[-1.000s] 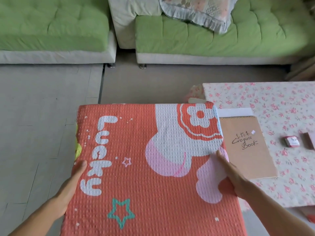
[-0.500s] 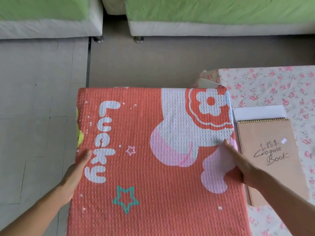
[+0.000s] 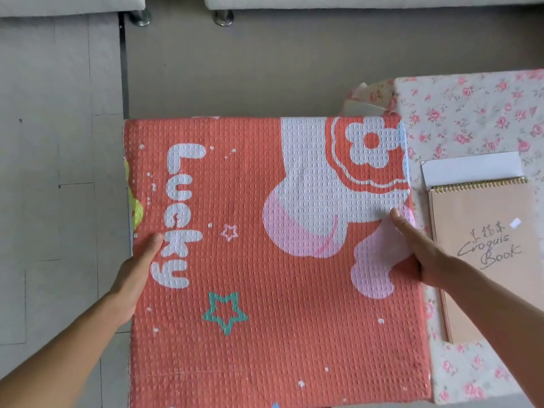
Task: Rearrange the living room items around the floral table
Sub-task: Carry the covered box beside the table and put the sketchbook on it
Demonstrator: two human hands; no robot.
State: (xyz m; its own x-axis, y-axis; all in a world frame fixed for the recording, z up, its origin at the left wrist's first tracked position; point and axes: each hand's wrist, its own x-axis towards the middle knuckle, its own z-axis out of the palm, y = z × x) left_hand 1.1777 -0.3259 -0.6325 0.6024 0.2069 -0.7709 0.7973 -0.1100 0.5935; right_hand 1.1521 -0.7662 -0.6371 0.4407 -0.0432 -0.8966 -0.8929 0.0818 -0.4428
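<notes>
A flat orange-red cushion (image 3: 265, 290) with "Lucky", a white flower and a teal star fills the middle of the head view. My left hand (image 3: 134, 273) grips its left edge, thumb on top. My right hand (image 3: 418, 254) holds its right edge, thumb pressed on the pink print. The cushion's right edge lies beside and partly over the left side of the floral table (image 3: 471, 113). What is under the cushion is hidden.
A brown spiral sketchbook (image 3: 485, 260) marked "Croquis Book" lies on the floral table over a white sheet (image 3: 471, 167). Grey floor spreads left and ahead. Two metal sofa legs (image 3: 141, 17) and white sofa bases (image 3: 353, 1) line the top edge.
My view has tilted downward: the green sofas and the pillow have slid out at the top. Both hands keep the same hold on the cushion, which stays beside the table.
</notes>
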